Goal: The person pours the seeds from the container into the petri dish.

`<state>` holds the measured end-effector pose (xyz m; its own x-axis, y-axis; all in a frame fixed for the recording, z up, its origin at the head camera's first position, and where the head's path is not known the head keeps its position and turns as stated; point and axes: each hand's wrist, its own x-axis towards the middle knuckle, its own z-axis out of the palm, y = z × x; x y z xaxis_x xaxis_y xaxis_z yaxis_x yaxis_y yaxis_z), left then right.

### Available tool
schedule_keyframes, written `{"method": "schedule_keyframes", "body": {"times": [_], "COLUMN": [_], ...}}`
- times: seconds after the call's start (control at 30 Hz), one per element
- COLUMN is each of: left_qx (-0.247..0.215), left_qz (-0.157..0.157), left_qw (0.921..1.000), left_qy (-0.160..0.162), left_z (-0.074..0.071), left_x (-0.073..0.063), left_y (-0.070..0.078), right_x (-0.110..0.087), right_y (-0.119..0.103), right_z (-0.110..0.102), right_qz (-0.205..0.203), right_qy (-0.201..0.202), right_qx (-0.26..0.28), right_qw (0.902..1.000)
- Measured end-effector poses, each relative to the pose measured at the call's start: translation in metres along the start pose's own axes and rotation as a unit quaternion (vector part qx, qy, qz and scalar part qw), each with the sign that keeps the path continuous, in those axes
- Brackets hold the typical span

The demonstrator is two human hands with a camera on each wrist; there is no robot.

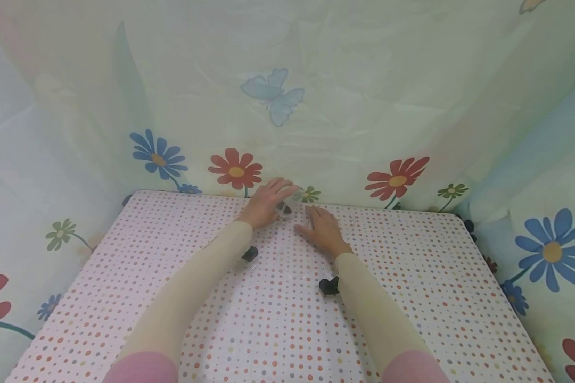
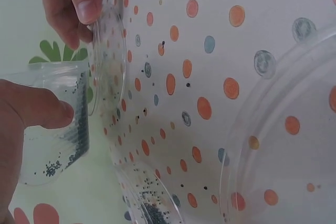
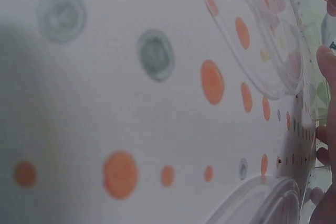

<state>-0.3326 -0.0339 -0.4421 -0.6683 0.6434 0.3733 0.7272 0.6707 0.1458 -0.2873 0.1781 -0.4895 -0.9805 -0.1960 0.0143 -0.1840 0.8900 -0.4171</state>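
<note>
Near the table's back edge, my left hand holds a clear plastic cup, tilted. In the left wrist view, small black grains lie in this cup, with my left thumb across its side. My right hand is just right of it, thumb spread from the fingers. Its fingertips are at the rim of a clear round dish; how firmly they touch it is not visible. Another clear dish contains black grains. A larger clear round piece lies closer to me.
The dotted tabletop meets a flower-printed cloth wall behind the hands. A few loose black grains are scattered on it. Small dark objects show beside the sleeves. The right wrist view shows another clear dish.
</note>
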Motion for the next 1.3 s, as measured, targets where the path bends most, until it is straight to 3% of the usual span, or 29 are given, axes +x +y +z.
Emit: {"method": "schedule_keyframes", "body": {"times": [0.3,0.83,1.3], "left_qx": [0.028,0.054,0.06], "left_qz": [0.011,0.049,0.056], "left_qw": [0.9994,0.9973,0.9966], "left_qy": [-0.017,0.005,-0.004], "left_z": [-0.0013,0.0011,-0.0027], "left_x": [0.001,0.0021,0.005], "left_y": [0.0014,0.0013,0.0084], "right_x": [-0.0003,0.0008,0.0009], "right_y": [-0.0007,-0.0021,-0.0014], "right_z": [-0.0003,-0.001,0.0002], "right_qz": [0.007,0.016,0.012], "right_qy": [-0.001,-0.009,-0.003], "right_qx": [0.002,0.002,0.002], "right_qw": [1.0,0.9998,0.9999]}}
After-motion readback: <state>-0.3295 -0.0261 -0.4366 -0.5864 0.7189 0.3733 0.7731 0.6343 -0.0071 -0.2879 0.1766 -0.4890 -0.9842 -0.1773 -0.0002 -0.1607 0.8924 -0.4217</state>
